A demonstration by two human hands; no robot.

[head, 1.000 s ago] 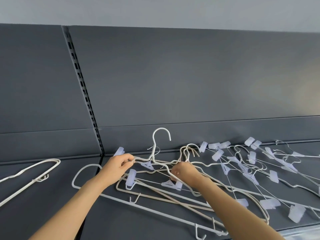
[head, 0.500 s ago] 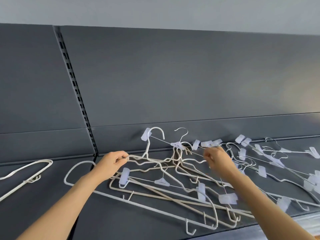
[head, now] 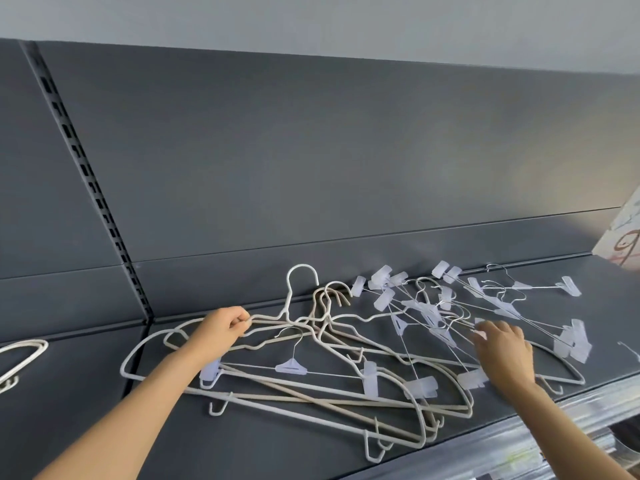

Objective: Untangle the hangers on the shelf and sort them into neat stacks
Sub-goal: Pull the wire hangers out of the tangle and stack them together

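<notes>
Apart from one small stack (head: 41,344), all is tangled: left hand (head: 225,329) pinches coated hangers (head: 273,318), right hand (head: 502,349) spreads its fingers over clip hangers (head: 383,299).

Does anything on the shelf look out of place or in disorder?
Yes. The clip hangers lie criss-crossed over the white hangers in one tangled heap on the shelf, hooks pointing different ways. Only the stack at far left lies neat.

Setting: shop floor, likely clothing retail. Evidence: dark grey gondola shelving, with metal back panels (head: 311,150) split by a slotted upright (head: 86,174). The shelf (head: 259,441) has a clear ticket rail (head: 485,448) along its front edge and carries a heap of clothes hangers (head: 346,341), many with clips. Printed card (head: 623,244) at far right.
</notes>
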